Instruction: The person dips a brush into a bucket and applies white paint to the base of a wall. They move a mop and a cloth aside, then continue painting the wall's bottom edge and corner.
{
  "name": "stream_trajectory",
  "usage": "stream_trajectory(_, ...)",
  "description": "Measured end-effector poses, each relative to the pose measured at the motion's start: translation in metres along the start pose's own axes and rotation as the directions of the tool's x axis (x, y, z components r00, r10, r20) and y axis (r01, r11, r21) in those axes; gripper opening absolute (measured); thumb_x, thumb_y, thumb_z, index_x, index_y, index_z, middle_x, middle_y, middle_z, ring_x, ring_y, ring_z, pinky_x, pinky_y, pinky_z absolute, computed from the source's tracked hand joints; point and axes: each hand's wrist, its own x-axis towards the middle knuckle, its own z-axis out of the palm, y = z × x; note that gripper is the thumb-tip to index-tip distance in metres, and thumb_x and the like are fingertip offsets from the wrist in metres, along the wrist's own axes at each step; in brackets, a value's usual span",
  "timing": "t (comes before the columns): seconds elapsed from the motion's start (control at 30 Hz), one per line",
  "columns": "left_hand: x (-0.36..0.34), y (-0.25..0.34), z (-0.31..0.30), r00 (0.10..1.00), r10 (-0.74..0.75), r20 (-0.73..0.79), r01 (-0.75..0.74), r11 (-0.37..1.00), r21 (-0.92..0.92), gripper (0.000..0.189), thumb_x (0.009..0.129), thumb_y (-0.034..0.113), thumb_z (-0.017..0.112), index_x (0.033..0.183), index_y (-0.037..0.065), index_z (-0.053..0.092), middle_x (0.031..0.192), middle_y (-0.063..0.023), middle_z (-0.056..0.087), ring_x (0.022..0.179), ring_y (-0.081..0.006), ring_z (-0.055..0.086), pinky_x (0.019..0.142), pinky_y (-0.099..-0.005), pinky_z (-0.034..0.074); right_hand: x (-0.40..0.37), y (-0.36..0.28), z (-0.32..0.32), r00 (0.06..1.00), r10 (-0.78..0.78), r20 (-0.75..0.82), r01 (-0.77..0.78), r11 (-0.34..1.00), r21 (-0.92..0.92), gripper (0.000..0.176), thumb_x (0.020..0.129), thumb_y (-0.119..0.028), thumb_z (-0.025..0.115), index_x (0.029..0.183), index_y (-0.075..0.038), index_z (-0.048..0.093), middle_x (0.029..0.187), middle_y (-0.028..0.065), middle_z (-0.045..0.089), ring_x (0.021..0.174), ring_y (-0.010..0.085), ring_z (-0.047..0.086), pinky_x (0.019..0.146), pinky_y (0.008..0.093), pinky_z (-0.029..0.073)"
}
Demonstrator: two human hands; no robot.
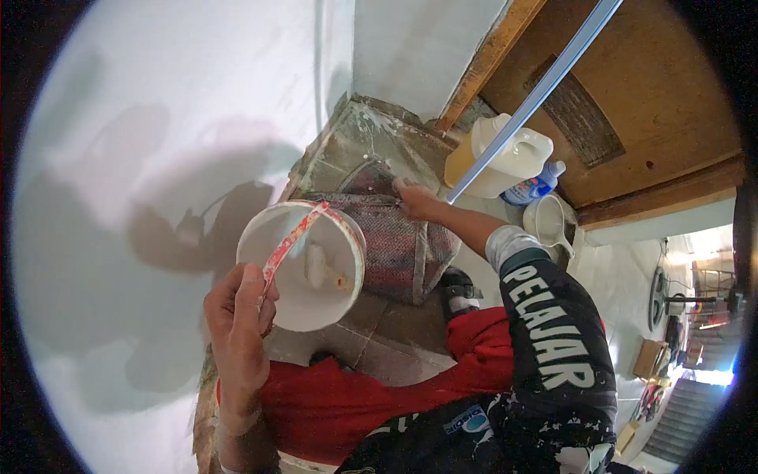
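My left hand (241,328) is closed round the red-stained handle (294,241) of a white bucket (357,237). Inside the bucket lies a pale roller-like object (317,265); its exact kind is hard to tell. My right hand (414,199), its arm stretched forward, is closed on the upper edge of a reddish-grey woven mat (379,241). The mat lies folded on the tiled floor, beside the bucket and partly behind it.
A large yellowish jug (493,158), a blue bottle (533,186) and a white dipper (546,223) stand to the right, near a wooden door (639,95). A long pale pole (537,99) slants past the jug. A white wall (158,197) rises on the left.
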Motion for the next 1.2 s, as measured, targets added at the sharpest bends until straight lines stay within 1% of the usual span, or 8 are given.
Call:
stream_trajectory(0.1, -0.001, 0.006, -0.002, 1.000, 0.029, 0.006, -0.029, 0.999, 0.023, 0.036, 0.096, 0.034, 0.054, 0.075, 0.005, 0.057, 0.057, 0.0097, 0.036, 0.050, -0.0009, 0.024, 0.046, -0.0227, 0.015, 0.005, 0.012, -0.020, 0.995, 0.079, 0.065, -0.084, 0.994, 0.068, 0.047, 0.079, -0.018, 0.063, 0.123, -0.010, 0.048, 0.110, 0.0231, 0.062, 0.100, 0.0410, 0.063, 0.082, 0.0499, 0.050)
stream_trajectory(0.27, -0.004, 0.003, -0.003, 0.999, 0.042, 0.035, -0.043, 0.998, 0.055, 0.035, 0.096, 0.034, 0.054, 0.076, 0.005, 0.057, 0.057, 0.0093, 0.037, 0.050, -0.0008, 0.024, 0.046, -0.0223, 0.016, -0.004, 0.034, -0.052, 0.836, 0.058, 0.546, 0.207, 0.888, -0.412, 0.036, 0.076, -0.024, 0.068, 0.109, -0.008, 0.068, 0.096, 0.0171, 0.070, 0.094, 0.0380, 0.067, 0.074, 0.0476, 0.054)
stream_trajectory(0.47, -0.009, 0.003, 0.006, 0.998, -0.061, -0.011, 0.061, 0.997, 0.039, 0.038, 0.095, 0.037, 0.057, 0.079, 0.003, 0.059, 0.064, 0.0053, 0.046, 0.054, -0.0010, 0.031, 0.048, -0.0205, 0.020, 0.021, 0.115, 0.031, 0.901, 0.153, 0.406, 0.155, 0.760, -0.631, 0.026, 0.081, -0.021, 0.063, 0.104, -0.013, 0.074, 0.103, 0.0114, 0.072, 0.096, 0.0313, 0.069, 0.075, 0.0496, 0.056)
stream_trajectory(0.67, -0.012, -0.004, 0.021, 0.997, -0.016, -0.072, 0.024, 0.994, 0.109, 0.038, 0.095, 0.038, 0.058, 0.088, 0.001, 0.062, 0.072, 0.0024, 0.054, 0.058, -0.0019, 0.036, 0.050, -0.0184, 0.026, 0.007, 0.064, -0.011, 0.875, 0.230, 0.425, 0.127, 0.738, -0.662, 0.026, 0.084, -0.019, 0.062, 0.105, -0.013, 0.074, 0.106, 0.0116, 0.072, 0.097, 0.0327, 0.069, 0.074, 0.0514, 0.055)
stream_trajectory(0.87, -0.005, 0.004, 0.030, 0.995, -0.038, 0.089, 0.037, 0.999, 0.007, 0.037, 0.096, 0.036, 0.056, 0.083, 0.002, 0.060, 0.069, 0.0041, 0.050, 0.055, -0.0012, 0.032, 0.048, -0.0205, 0.022, 0.030, 0.112, 0.039, 0.880, 0.233, 0.413, 0.223, 0.566, -0.794, 0.029, 0.082, -0.020, 0.065, 0.110, -0.016, 0.073, 0.106, 0.0108, 0.072, 0.095, 0.0333, 0.069, 0.073, 0.0526, 0.054)
stream_trajectory(1.0, -0.004, 0.004, 0.037, 0.996, -0.013, 0.092, 0.009, 0.999, 0.037, 0.036, 0.097, 0.034, 0.054, 0.080, 0.003, 0.059, 0.065, 0.0060, 0.045, 0.054, -0.0006, 0.030, 0.047, -0.0209, 0.020, 0.013, 0.064, -0.018, 0.900, 0.184, 0.395, 0.146, 0.726, -0.672, 0.032, 0.077, -0.026, 0.071, 0.105, -0.012, 0.074, 0.101, 0.0126, 0.072, 0.092, 0.0319, 0.069, 0.072, 0.0490, 0.054)
stream_trajectory(1.1, -0.002, 0.004, 0.039, 0.997, -0.001, 0.083, -0.002, 0.999, 0.041, 0.036, 0.098, 0.033, 0.054, 0.078, 0.003, 0.059, 0.064, 0.0067, 0.043, 0.053, -0.0004, 0.029, 0.047, -0.0211, 0.019, 0.023, 0.057, -0.027, 0.777, 0.078, 0.625, 0.275, 0.851, -0.448, 0.043, 0.073, -0.040, 0.075, 0.098, -0.005, 0.074, 0.096, 0.0160, 0.071, 0.090, 0.0341, 0.069, 0.072, 0.0454, 0.054)
stream_trajectory(1.2, 0.001, 0.003, 0.037, 0.993, -0.032, 0.117, 0.029, 0.999, 0.027, 0.037, 0.098, 0.034, 0.054, 0.077, 0.003, 0.059, 0.064, 0.0068, 0.043, 0.053, -0.0003, 0.029, 0.047, -0.0209, 0.019, 0.014, 0.025, -0.022, 0.782, 0.042, 0.621, 0.065, 0.987, -0.148, 0.058, 0.070, -0.052, 0.076, 0.089, 0.002, 0.073, 0.094, 0.0222, 0.070, 0.088, 0.0377, 0.068, 0.073, 0.0433, 0.053)
